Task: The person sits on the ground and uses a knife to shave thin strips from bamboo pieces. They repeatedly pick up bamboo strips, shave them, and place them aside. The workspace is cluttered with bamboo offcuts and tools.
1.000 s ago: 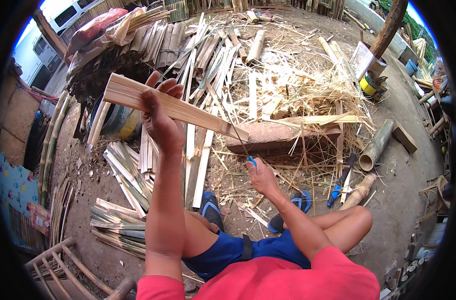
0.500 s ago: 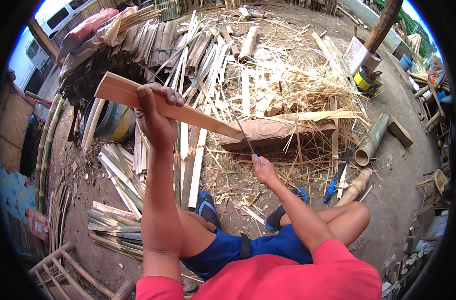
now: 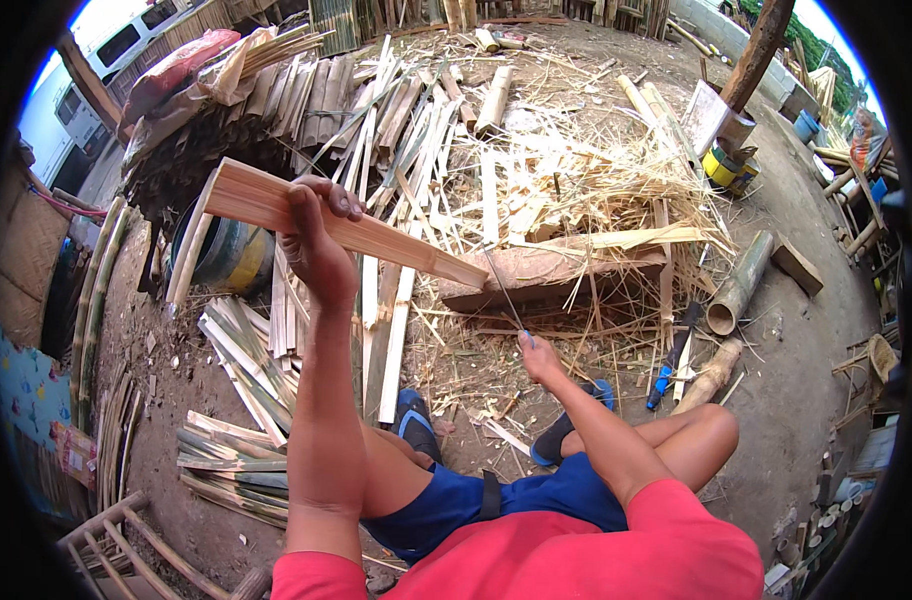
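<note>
My left hand [image 3: 321, 245] is raised, its fingers wrapped round a flat bamboo slat [image 3: 416, 250]. The slat slants down to the right, its lower end at the left end of a thick wooden block [image 3: 566, 272]. In my right hand [image 3: 542, 358] is a knife [image 3: 505, 288] with a long, thin blade and a blue handle, mostly covered by my fingers. The blade points up and away from me, its tip just beside the slat's lower end. Whether blade and slat touch, I cannot tell.
Pale shavings [image 3: 546, 195] heap behind the block. Split bamboo strips [image 3: 241, 350] lie at my left. On the right are a bamboo tube [image 3: 741, 285] and a blue-handled tool in a dark sheath [image 3: 674, 360]. A large dark drum [image 3: 226, 250] lies beyond my left arm.
My right hand has drawn the knife slightly toward me and to the right. The slat's raised end has dipped a little in my left hand.
</note>
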Motion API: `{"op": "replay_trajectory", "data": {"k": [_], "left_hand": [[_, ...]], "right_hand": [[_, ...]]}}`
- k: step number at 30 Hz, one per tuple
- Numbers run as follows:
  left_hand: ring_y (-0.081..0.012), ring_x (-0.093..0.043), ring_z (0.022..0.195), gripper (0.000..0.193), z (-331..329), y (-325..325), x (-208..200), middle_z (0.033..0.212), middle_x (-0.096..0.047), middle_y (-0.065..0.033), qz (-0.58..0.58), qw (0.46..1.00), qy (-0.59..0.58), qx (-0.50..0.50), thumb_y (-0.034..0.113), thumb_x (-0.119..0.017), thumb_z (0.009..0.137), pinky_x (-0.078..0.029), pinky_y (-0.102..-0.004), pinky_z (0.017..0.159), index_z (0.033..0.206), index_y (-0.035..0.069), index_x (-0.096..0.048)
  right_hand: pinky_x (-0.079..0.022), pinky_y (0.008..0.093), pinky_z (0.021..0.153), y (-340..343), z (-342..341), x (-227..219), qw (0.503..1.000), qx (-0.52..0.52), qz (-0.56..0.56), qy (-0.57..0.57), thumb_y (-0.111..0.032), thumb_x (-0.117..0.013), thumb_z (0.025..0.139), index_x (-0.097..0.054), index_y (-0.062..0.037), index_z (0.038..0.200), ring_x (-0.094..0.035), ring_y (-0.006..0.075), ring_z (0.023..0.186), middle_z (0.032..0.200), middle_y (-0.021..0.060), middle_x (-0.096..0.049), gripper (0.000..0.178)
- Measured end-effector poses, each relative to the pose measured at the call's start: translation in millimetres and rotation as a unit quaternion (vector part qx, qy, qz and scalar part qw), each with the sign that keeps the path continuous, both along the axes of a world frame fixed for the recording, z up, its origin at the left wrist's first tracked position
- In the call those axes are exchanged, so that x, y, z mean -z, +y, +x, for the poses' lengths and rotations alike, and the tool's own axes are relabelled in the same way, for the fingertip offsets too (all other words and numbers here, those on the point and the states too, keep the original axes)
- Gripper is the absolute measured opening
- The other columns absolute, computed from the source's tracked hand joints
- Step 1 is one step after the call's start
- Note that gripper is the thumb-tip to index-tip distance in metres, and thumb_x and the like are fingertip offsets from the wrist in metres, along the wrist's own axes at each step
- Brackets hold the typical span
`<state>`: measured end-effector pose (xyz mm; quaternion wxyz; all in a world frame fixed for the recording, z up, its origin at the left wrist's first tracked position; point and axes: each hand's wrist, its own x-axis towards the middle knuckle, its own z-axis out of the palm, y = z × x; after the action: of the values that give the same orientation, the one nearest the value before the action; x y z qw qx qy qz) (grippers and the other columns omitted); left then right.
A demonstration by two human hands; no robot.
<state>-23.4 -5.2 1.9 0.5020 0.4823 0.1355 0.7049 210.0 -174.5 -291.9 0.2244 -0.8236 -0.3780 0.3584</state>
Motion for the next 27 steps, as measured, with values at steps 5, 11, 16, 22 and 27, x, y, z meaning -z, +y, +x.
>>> {"op": "replay_trajectory", "data": {"k": [5,11,16,22,27], "left_hand": [[-0.0058,-0.040,0.064,0.033,34,-13,5,0.076,-0.045,0.0015,0.038,0.969,0.037,-0.241,0.024,-0.050,0.100,-0.037,-0.0219,0.061,0.118,-0.003,-0.046],[-0.0070,-0.039,0.069,0.032,46,-22,7,0.085,-0.043,-0.0006,0.032,0.967,0.023,-0.250,0.025,-0.052,0.099,-0.035,-0.0220,0.061,0.117,-0.001,-0.044],[-0.0070,-0.037,0.070,0.039,47,-22,12,0.084,-0.040,0.0003,0.033,0.968,0.027,-0.245,0.033,-0.053,0.100,-0.034,-0.0230,0.062,0.117,0.000,-0.043],[-0.0041,-0.031,0.065,0.083,39,-13,8,0.082,-0.037,0.0026,0.061,0.971,0.026,-0.231,0.065,-0.058,0.091,-0.027,-0.0212,0.055,0.135,-0.003,-0.037],[-0.0051,-0.031,0.065,0.088,37,-10,3,0.081,-0.036,0.0022,0.089,0.979,0.043,-0.178,0.071,-0.053,0.090,-0.029,-0.0212,0.057,0.137,0.000,-0.036]], "right_hand": [[-0.044,0.0487,0.068,-5,-60,-92,0.958,-0.110,0.246,0.097,-0.049,-0.042,0.104,-0.055,-0.0011,0.095,-0.059,0.0421,0.074,0.078,0.0237,-0.060,0.050],[-0.045,0.0514,0.068,20,-88,-155,0.983,-0.036,0.169,0.068,-0.049,-0.045,0.103,-0.053,-0.0009,0.098,-0.060,0.0479,0.078,0.080,0.0272,-0.061,0.049],[-0.045,0.0511,0.064,11,-74,-117,0.950,-0.134,0.254,0.122,-0.047,-0.045,0.103,-0.053,-0.0029,0.099,-0.060,0.0481,0.074,0.075,0.0254,-0.061,0.045],[-0.047,0.0550,0.081,17,-49,-14,0.997,0.001,0.078,0.007,-0.045,-0.044,0.101,-0.061,-0.0012,0.104,-0.062,0.0494,0.095,0.094,0.0306,-0.066,0.047],[-0.048,0.0534,0.082,-18,-23,47,0.987,-0.064,0.147,0.019,-0.046,-0.046,0.100,-0.062,0.0002,0.100,-0.061,0.0505,0.096,0.094,0.0313,-0.065,0.049]]}}
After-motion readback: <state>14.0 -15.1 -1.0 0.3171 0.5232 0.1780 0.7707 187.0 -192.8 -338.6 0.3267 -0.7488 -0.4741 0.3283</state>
